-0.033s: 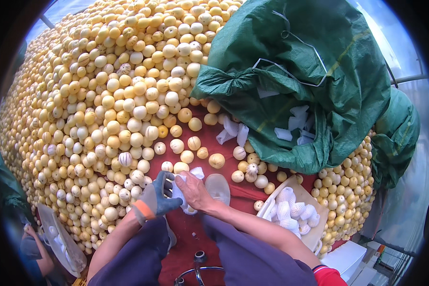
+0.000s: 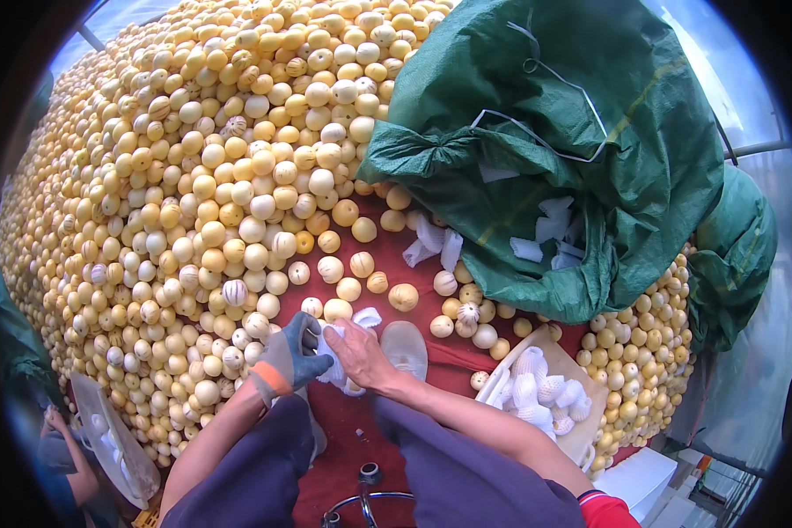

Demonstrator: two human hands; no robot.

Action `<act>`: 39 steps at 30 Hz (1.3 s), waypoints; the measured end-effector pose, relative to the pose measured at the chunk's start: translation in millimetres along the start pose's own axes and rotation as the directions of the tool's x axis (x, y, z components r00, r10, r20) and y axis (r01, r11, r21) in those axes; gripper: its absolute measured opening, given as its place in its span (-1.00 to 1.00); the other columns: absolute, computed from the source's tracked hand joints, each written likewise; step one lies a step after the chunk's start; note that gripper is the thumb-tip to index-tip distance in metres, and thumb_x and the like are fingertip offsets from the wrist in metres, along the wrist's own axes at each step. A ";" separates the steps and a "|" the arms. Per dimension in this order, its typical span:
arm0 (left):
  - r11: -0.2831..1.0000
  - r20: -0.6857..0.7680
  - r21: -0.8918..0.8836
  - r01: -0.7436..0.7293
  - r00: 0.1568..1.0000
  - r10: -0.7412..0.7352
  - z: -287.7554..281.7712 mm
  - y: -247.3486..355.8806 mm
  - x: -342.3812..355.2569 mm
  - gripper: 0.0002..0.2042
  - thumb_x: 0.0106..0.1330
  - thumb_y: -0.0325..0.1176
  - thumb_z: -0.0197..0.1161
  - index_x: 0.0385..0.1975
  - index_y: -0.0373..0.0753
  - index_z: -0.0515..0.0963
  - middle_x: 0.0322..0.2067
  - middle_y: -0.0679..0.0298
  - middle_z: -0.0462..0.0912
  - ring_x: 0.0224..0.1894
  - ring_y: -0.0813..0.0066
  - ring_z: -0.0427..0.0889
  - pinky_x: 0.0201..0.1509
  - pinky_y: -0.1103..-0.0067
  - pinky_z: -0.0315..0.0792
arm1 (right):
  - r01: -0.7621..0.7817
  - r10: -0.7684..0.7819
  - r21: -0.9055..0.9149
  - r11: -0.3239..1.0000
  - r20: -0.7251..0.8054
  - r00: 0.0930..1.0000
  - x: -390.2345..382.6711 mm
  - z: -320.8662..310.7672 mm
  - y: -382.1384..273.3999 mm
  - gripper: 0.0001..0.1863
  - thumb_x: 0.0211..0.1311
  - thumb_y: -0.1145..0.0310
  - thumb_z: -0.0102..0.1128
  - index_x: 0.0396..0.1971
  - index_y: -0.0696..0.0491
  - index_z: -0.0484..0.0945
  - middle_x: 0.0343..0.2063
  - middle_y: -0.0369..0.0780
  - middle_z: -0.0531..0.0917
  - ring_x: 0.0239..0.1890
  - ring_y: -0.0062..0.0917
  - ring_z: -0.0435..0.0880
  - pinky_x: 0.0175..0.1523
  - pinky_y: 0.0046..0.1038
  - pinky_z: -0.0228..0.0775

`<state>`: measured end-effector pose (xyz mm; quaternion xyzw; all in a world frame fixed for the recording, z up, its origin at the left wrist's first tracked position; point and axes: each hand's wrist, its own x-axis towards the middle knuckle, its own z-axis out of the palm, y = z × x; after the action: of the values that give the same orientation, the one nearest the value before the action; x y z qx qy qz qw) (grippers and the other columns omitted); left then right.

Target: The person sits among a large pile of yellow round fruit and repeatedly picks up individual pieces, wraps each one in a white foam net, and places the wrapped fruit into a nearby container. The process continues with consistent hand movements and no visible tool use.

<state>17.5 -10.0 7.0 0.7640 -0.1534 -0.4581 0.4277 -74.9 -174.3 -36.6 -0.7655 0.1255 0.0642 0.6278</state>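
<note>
My left hand (image 2: 292,356), in a grey and blue glove with an orange cuff, curls its fingers against a white foam net sleeve (image 2: 333,370) between my knees. My bare right hand (image 2: 363,356) grips the same sleeve from the other side, its back toward me. A bit of yellow shows at the sleeve's lower end; how much fruit is inside is hidden by my fingers. Just beyond my fingertips lie loose pale-yellow pepino melons (image 2: 337,310), some with purple stripes. Another white foam piece (image 2: 367,318) pokes out behind my right hand.
A large heap of pepino melons (image 2: 194,185) rises ahead and left. Far right sits a green sack (image 2: 554,97) with white foam sleeves in its opening. To my right, a pale crate (image 2: 500,387) holds sleeved fruit. Another person's arm (image 2: 81,480) and a tub (image 2: 114,449) are at lower left.
The whole view has shifted slightly. My fingers have moved a little around the foam net sleeve, and both hands stay on it.
</note>
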 end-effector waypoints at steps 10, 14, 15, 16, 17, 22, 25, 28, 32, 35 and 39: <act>0.938 -0.192 -0.330 -0.105 0.980 0.042 18.4 -32.6 15.7 -0.65 0.19 -0.36 0.37 -0.06 -0.33 0.49 -0.25 0.25 0.66 -0.18 0.55 0.60 -0.12 0.50 0.52 | 0.345 -0.436 -0.546 0.764 -0.042 0.899 41.6 -27.9 30.5 -0.71 0.46 0.19 0.06 -0.17 0.16 0.50 -0.31 -0.05 0.56 -0.20 -0.15 0.53 -0.06 -0.14 0.38; 0.993 -0.164 0.097 -0.060 0.984 0.075 12.9 -35.8 15.4 -0.75 0.20 -0.36 0.27 -0.17 -0.34 0.52 -0.42 0.17 0.63 -0.35 0.47 0.60 -0.25 0.44 0.52 | 0.172 -0.415 -0.703 0.690 -0.190 0.889 92.0 -52.1 34.9 -0.68 0.31 0.22 0.21 -0.07 0.10 0.53 -0.22 -0.06 0.57 -0.15 -0.16 0.56 -0.05 -0.14 0.46; 0.996 -0.155 0.002 -0.084 0.984 0.083 13.6 -40.3 17.6 -0.75 0.20 -0.36 0.25 -0.17 -0.34 0.52 -0.42 0.15 0.63 -0.35 0.43 0.61 -0.26 0.41 0.51 | 0.143 -0.313 -0.749 0.647 -0.090 0.945 99.2 -59.6 43.0 -0.65 0.28 0.23 0.24 -0.03 0.10 0.53 -0.20 -0.05 0.58 -0.15 -0.12 0.57 -0.02 -0.13 0.48; 0.991 -0.151 -0.091 -0.101 0.985 0.086 11.6 -41.9 17.6 -0.75 0.21 -0.36 0.23 -0.17 -0.33 0.52 -0.42 0.12 0.63 -0.36 0.38 0.62 -0.26 0.39 0.51 | 0.128 -0.198 -0.789 0.601 0.008 0.980 104.6 -63.0 48.7 -0.62 0.26 0.25 0.27 0.02 0.09 0.54 -0.17 -0.04 0.58 -0.14 -0.09 0.59 0.00 -0.11 0.51; 0.976 -0.147 -0.185 -0.118 0.985 0.091 9.7 -44.2 18.3 -0.76 0.22 -0.36 0.21 -0.17 -0.33 0.52 -0.43 0.09 0.63 -0.37 0.34 0.63 -0.27 0.36 0.51 | 0.114 -0.171 -0.752 0.650 0.001 0.985 107.1 -66.2 54.3 -0.61 0.25 0.23 0.29 0.02 0.08 0.54 -0.16 -0.04 0.58 -0.13 -0.08 0.60 0.01 -0.11 0.52; 0.980 -0.304 0.149 -0.135 0.936 0.175 8.4 -32.2 22.9 -0.72 0.26 -0.35 0.21 -0.11 -0.37 0.53 -0.37 0.19 0.66 -0.33 0.49 0.63 -0.28 0.43 0.51 | -0.003 -0.086 -0.389 0.921 -0.211 0.974 90.5 -73.9 50.8 -0.44 0.20 0.20 0.40 0.14 0.10 0.46 -0.12 0.00 0.64 -0.10 -0.16 0.71 0.03 -0.24 0.59; 0.977 -0.267 -0.202 -0.075 0.964 0.018 4.1 -40.2 20.5 -0.64 0.28 -0.32 0.23 0.02 -0.38 0.55 -0.29 0.20 0.70 -0.33 0.50 0.64 -0.25 0.47 0.53 | -0.067 0.156 0.469 0.881 -0.154 0.976 58.2 -63.1 12.7 -0.41 0.27 0.33 0.43 0.20 0.24 0.37 -0.02 -0.10 0.67 0.02 -0.49 0.70 0.13 -0.43 0.59; 0.936 -0.176 -0.353 0.003 0.982 -0.070 -3.9 -16.5 13.7 -0.61 0.35 -0.25 0.23 0.09 -0.33 0.56 -0.24 0.32 0.69 -0.30 0.56 0.63 -0.20 0.57 0.56 | -0.001 0.046 0.464 0.886 -0.086 0.995 13.0 -39.9 -23.8 -0.41 0.19 0.38 0.50 0.19 0.17 0.45 0.02 -0.17 0.66 0.05 -0.52 0.68 0.17 -0.44 0.55; 0.599 0.040 -0.799 0.048 0.999 -0.027 9.5 -15.5 15.8 -0.54 0.43 -0.18 0.18 0.25 -0.26 0.46 -0.04 0.30 0.65 -0.09 0.51 0.67 -0.03 0.54 0.59 | 0.276 -0.281 -0.079 0.958 -0.071 0.957 -1.7 -29.1 -16.1 -0.34 0.00 0.40 0.59 0.18 0.03 0.55 0.04 -0.19 0.67 0.01 -0.36 0.63 0.11 -0.37 0.51; 0.913 0.008 -0.305 -0.271 0.958 0.287 4.4 -19.4 16.9 -0.44 0.42 -0.14 0.20 0.36 -0.25 0.35 0.06 0.30 0.58 0.05 0.49 0.60 0.04 0.54 0.55 | 0.414 -0.425 -0.144 0.899 -0.057 0.903 7.5 -23.1 -9.6 -0.28 -0.03 0.39 0.60 0.21 0.04 0.52 0.09 -0.15 0.61 -0.04 -0.39 0.61 0.04 -0.37 0.51; 0.759 0.029 -0.651 -0.007 0.999 0.034 1.0 2.0 7.0 -0.38 0.33 -0.01 0.27 0.28 -0.28 0.42 -0.10 0.35 0.60 -0.23 0.68 0.53 -0.21 0.68 0.45 | 0.241 -0.249 -0.068 0.968 -0.160 0.955 4.4 -19.5 -24.8 -0.20 -0.04 0.34 0.61 0.28 0.07 0.47 0.17 -0.14 0.50 -0.13 -0.48 0.57 -0.09 -0.43 0.50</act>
<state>20.7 -16.1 4.4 0.5572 -0.0014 -0.4930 0.6682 -65.1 -189.4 -10.4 -0.7926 0.0802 -0.0755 0.5998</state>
